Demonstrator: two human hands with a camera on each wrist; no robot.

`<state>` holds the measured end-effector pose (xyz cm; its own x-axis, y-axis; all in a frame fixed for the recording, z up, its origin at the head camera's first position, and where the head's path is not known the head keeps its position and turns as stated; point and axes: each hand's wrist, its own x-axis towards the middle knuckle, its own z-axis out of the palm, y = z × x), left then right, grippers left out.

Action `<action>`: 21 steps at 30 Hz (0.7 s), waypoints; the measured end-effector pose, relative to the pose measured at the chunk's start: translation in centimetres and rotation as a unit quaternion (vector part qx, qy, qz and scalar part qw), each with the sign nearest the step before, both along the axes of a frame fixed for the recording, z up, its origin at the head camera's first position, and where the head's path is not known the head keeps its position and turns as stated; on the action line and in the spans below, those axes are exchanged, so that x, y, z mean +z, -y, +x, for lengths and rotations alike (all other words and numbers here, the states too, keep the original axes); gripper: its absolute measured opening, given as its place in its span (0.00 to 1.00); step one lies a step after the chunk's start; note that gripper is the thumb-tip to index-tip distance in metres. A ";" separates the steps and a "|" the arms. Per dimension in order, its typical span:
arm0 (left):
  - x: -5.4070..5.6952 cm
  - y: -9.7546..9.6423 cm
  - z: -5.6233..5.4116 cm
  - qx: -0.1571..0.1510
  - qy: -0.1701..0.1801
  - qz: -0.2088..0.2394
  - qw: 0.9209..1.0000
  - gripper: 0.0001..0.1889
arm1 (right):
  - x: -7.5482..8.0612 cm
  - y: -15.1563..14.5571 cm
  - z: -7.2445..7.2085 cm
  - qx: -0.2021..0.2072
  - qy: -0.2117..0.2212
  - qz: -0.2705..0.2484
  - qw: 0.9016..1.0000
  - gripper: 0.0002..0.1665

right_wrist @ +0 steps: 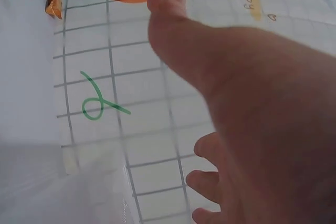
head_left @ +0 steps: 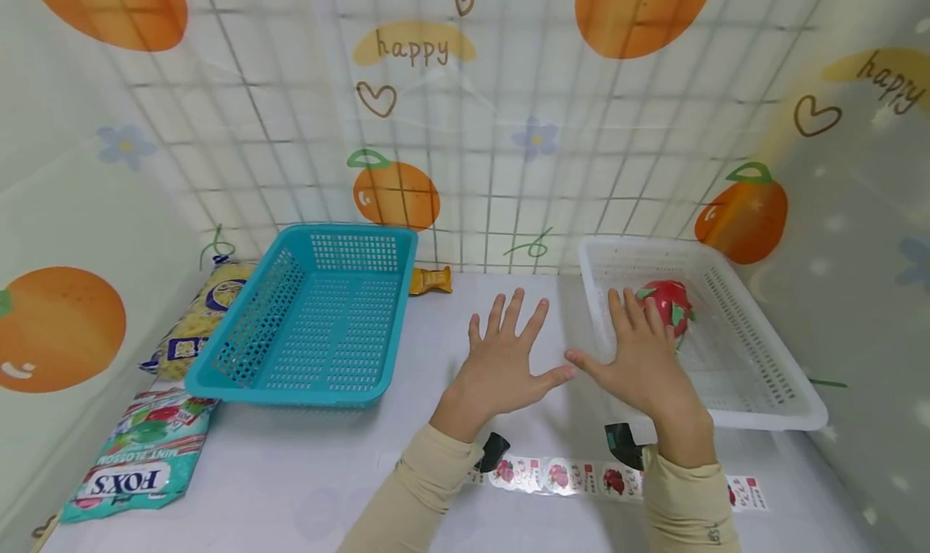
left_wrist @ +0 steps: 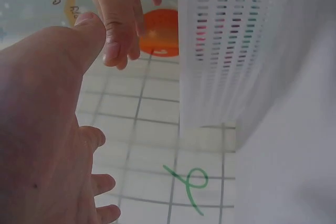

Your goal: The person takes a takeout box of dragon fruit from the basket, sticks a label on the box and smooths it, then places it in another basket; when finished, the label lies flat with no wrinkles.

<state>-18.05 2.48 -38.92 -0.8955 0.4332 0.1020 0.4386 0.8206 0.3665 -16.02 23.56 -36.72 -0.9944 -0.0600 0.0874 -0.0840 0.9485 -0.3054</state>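
Note:
Both hands are raised over the table with fingers spread and nothing in them. My left hand is over the middle of the table, between the two baskets. Beside it, my right hand overlaps the left side of the white basket in the head view; the thumbs point at each other, slightly apart. Partly behind the right fingers, a red dragon fruit with green tips lies in that basket. The left wrist view shows the white basket's slotted side, with red and green showing through.
A teal basket stands at the left. Left of it lie a yellow pasta bag and a Foxs candy bag. A small orange packet sits by the back wall. A strip of dragon fruit stickers lies near the front.

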 end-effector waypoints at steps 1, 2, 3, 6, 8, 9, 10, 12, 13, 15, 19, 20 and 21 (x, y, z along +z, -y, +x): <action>0.1 -0.2 0.0 -0.002 0.002 0.002 1.000 0.51 | 0.1 -0.2 0.0 -0.001 0.001 -0.004 1.000 0.70; 0.1 -0.3 0.0 -0.003 0.003 0.005 1.000 0.51 | 0.1 -0.4 0.1 -0.001 0.002 -0.007 1.000 0.70; 0.2 -0.5 0.0 -0.005 0.004 0.007 1.000 0.51 | 0.2 -0.6 0.1 -0.001 0.002 -0.008 1.000 0.70; 0.3 -0.9 0.0 -0.012 0.008 0.011 1.000 0.51 | 0.2 -1.1 0.2 -0.003 0.005 -0.014 1.000 0.70; 0.3 -1.2 0.0 -0.015 0.012 0.013 1.000 0.51 | 0.2 -1.4 0.2 -0.003 0.007 -0.019 1.000 0.70; 0.3 -1.3 0.0 -0.017 0.014 0.014 1.000 0.51 | 0.2 -1.5 0.2 -0.004 0.009 -0.022 1.000 0.70; 0.3 -1.4 0.0 -0.019 0.015 0.015 1.000 0.51 | 0.2 -1.6 0.2 -0.006 0.011 -0.024 1.000 0.71; 0.3 -1.7 0.0 -0.022 0.018 0.020 0.999 0.51 | 0.2 -1.9 0.2 -0.008 0.012 -0.027 1.000 0.70; 0.3 -1.8 0.0 -0.024 0.018 0.023 0.999 0.51 | 0.2 -2.0 0.2 -0.010 0.012 -0.026 1.000 0.70; 0.3 -2.1 0.1 -0.029 0.018 0.028 0.999 0.51 | 0.2 -2.3 0.2 -0.012 0.010 -0.023 1.000 0.70; 0.5 -2.9 0.2 -0.043 0.019 0.039 0.998 0.52 | 0.4 -2.9 0.3 -0.014 0.003 -0.018 1.000 0.70; 0.6 -3.1 0.2 -0.047 0.019 0.041 0.998 0.52 | 0.5 -3.1 0.3 -0.015 0.004 -0.020 1.000 0.70; 0.6 -3.4 0.3 -0.050 0.020 0.044 0.998 0.52 | 0.5 -3.3 0.4 -0.015 0.007 -0.021 1.000 0.70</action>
<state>-17.80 5.84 -38.28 -0.8519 0.5123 0.1086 0.5011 0.7372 0.4533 -15.66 26.86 -36.20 -0.9969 -0.0261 0.0744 -0.0504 0.9365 -0.3469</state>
